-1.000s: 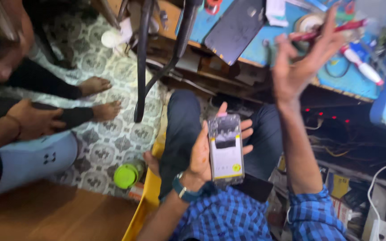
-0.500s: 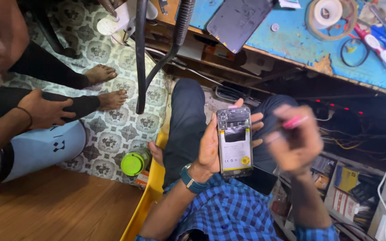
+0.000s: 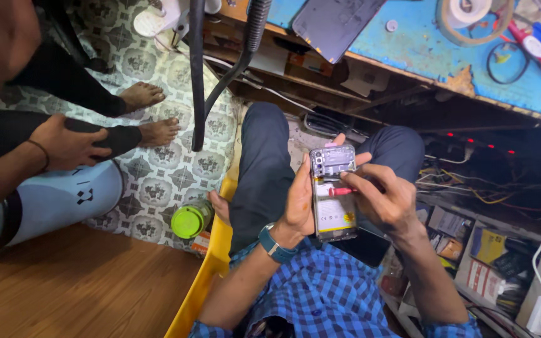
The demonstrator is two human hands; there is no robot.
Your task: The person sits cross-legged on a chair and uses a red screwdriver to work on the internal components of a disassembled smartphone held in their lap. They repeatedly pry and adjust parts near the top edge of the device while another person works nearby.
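The opened phone (image 3: 334,194), its back cover off, lies upright in the left hand (image 3: 300,203) above the lap, fingers curled behind it and thumb along its left edge. The right hand (image 3: 380,197) pinches one red-handled tool (image 3: 340,191), tip resting across the phone's middle. Inside show a flat pale battery and a grey circuit section. One green-capped bottle (image 3: 191,219) stands on the patterned floor tiles
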